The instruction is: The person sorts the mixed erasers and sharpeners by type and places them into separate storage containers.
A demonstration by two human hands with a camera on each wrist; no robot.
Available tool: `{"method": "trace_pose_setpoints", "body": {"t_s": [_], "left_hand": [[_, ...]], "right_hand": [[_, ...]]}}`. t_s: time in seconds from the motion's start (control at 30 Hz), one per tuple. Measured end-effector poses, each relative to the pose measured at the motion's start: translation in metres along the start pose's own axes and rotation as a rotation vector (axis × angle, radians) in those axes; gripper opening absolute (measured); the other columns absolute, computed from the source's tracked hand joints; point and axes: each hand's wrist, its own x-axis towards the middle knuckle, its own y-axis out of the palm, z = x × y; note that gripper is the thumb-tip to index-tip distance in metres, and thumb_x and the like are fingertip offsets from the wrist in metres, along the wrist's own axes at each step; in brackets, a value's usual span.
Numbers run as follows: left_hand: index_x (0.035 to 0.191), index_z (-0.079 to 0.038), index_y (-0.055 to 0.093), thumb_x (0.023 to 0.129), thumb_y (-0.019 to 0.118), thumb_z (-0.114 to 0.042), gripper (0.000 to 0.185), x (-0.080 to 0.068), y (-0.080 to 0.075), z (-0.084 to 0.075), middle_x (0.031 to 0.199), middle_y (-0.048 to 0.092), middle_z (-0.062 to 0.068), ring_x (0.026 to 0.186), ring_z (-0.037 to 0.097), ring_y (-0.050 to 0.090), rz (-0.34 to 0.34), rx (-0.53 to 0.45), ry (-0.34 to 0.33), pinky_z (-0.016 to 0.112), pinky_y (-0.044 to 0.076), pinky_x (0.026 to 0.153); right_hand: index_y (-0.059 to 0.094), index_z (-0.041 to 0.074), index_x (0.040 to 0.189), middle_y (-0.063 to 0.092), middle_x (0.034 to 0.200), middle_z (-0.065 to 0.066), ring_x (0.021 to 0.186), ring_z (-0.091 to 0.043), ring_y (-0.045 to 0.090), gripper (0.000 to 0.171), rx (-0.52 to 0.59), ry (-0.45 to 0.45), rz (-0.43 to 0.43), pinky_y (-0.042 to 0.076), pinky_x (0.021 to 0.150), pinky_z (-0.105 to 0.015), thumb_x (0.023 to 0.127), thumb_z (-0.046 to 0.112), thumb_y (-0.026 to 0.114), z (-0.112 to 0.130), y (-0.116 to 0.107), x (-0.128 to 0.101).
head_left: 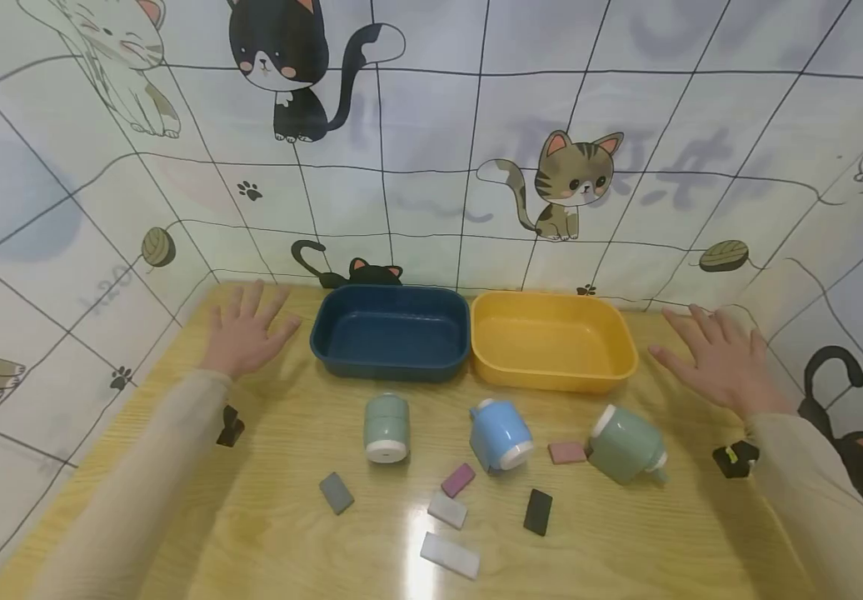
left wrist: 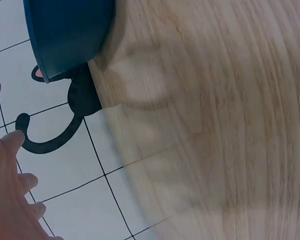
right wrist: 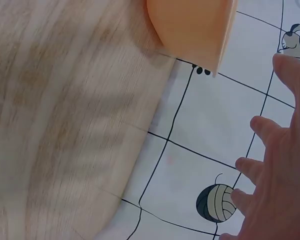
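My left hand (head_left: pixel 246 333) is spread with fingers apart, left of a dark blue tray (head_left: pixel 390 373), holding nothing. On the other side, my right hand (head_left: pixel 724 362) has its fingers spread too, right of a yellow tray (head_left: pixel 555 379), and holds nothing. The left wrist view shows the corner of the blue tray (left wrist: pixel 70 35) beyond the fingers; the right wrist view shows the yellow tray (right wrist: pixel 190 30). In front of the trays lie a green and white cup-like thing (head_left: pixel 386 427), a similar blue one (head_left: pixel 501 435) and another green one (head_left: pixel 628 444), tilted.
Small flat blocks lie scattered on the wooden table (head_left: pixel 274 533): a grey one (head_left: pixel 336 492), a purple one (head_left: pixel 458 480), a pink one (head_left: pixel 567 452), a black one (head_left: pixel 538 512) and white ones (head_left: pixel 450 556). A cat-print cloth (head_left: pixel 431 200) walls the back and sides.
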Motion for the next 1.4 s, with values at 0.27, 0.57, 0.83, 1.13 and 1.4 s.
{"method": "trace_pose_setpoints", "body": {"t_s": [0.27, 0.57, 0.83, 1.13, 1.4], "left_hand": [[0.156, -0.018, 0.019, 0.099, 0.033, -0.058, 0.071, -0.001, 0.013, -0.009, 0.159, 0.004, 0.021, 0.141, 0.049, 0.003, -0.019, -0.036, 0.074, 0.072, 0.001, 0.103], [0.156, -0.015, 0.017, 0.099, 0.039, -0.056, 0.073, 0.0, 0.028, -0.018, 0.157, 0.005, 0.026, 0.139, 0.049, 0.015, 0.031, -0.166, 0.143, 0.07, 0.009, 0.104], [0.157, -0.019, 0.01, 0.099, 0.043, -0.054, 0.075, 0.001, 0.031, -0.023, 0.157, 0.003, 0.026, 0.136, 0.054, 0.017, 0.116, -0.339, 0.112, 0.069, 0.021, 0.102], [0.157, -0.016, 0.01, 0.1, 0.047, -0.046, 0.075, 0.008, 0.046, -0.018, 0.157, 0.009, 0.024, 0.141, 0.045, 0.011, 0.126, -0.468, 0.173, 0.065, 0.015, 0.106], [0.157, -0.016, 0.01, 0.099, 0.051, -0.042, 0.075, 0.014, 0.055, -0.017, 0.157, 0.012, 0.021, 0.138, 0.042, 0.024, 0.146, -0.583, 0.198, 0.057, 0.031, 0.104]], "right_hand": [[0.012, 0.018, 0.157, 0.022, 0.15, -0.029, 0.138, -0.052, 0.004, 0.075, 0.004, -0.073, -0.044, 0.0, 0.102, -0.072, 0.098, 0.053, 0.043, 0.006, 0.005, -0.014], [0.028, 0.011, 0.152, 0.038, 0.138, -0.034, 0.124, -0.056, 0.031, 0.064, 0.146, -0.131, -0.1, 0.025, 0.092, -0.073, 0.099, 0.039, 0.051, 0.022, 0.004, -0.028], [0.038, 0.006, 0.146, 0.049, 0.134, -0.024, 0.123, -0.048, 0.039, 0.051, 0.408, -0.255, -0.052, 0.031, 0.091, -0.069, 0.1, 0.022, 0.054, 0.045, 0.001, -0.04], [0.039, 0.012, 0.147, 0.055, 0.131, -0.011, 0.115, -0.029, 0.052, 0.055, 0.423, -0.345, -0.056, 0.045, 0.088, -0.04, 0.096, 0.014, 0.061, 0.063, 0.004, -0.045], [0.041, 0.012, 0.146, 0.054, 0.134, -0.005, 0.115, -0.01, 0.05, 0.063, 0.466, -0.463, -0.033, 0.047, 0.086, -0.027, 0.09, 0.007, 0.068, 0.071, 0.005, -0.043]]}}
